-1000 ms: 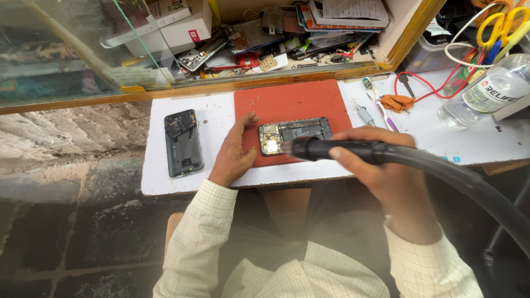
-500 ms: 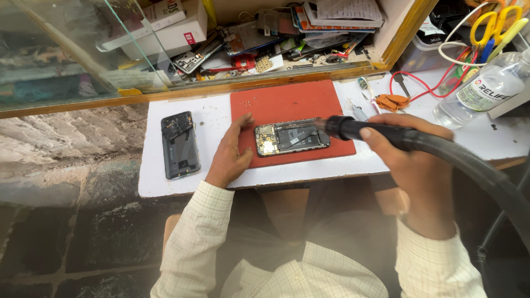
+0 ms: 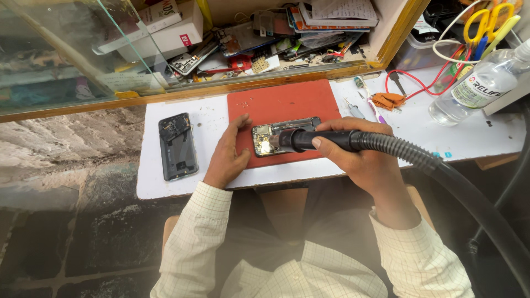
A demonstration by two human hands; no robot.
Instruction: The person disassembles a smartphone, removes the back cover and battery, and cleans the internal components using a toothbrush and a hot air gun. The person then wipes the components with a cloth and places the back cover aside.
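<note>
- Glass pane (image 3: 83, 49) stands at the far left, above a wooden ledge.
- Black phone back cover (image 3: 178, 146) lies flat on the white surface (image 3: 210, 118), apart from the hands.
- Left hand (image 3: 229, 154) rests palm down on the red mat (image 3: 287, 105), fingers (image 3: 243, 122) spread and loose, gripping nothing, just beside the opened phone (image 3: 270, 135).
- Opened phone lies on the mat's near edge, its circuit board showing.
- Black nozzle (image 3: 295, 140) sits over the phone, its tip at the board.
- Right hand (image 3: 359, 157) has its fingers wrapped tight around the nozzle; the ribbed hose (image 3: 419, 160) trails right.
- Clear bottle (image 3: 477, 88) lies near yellow scissors (image 3: 488, 22).
</note>
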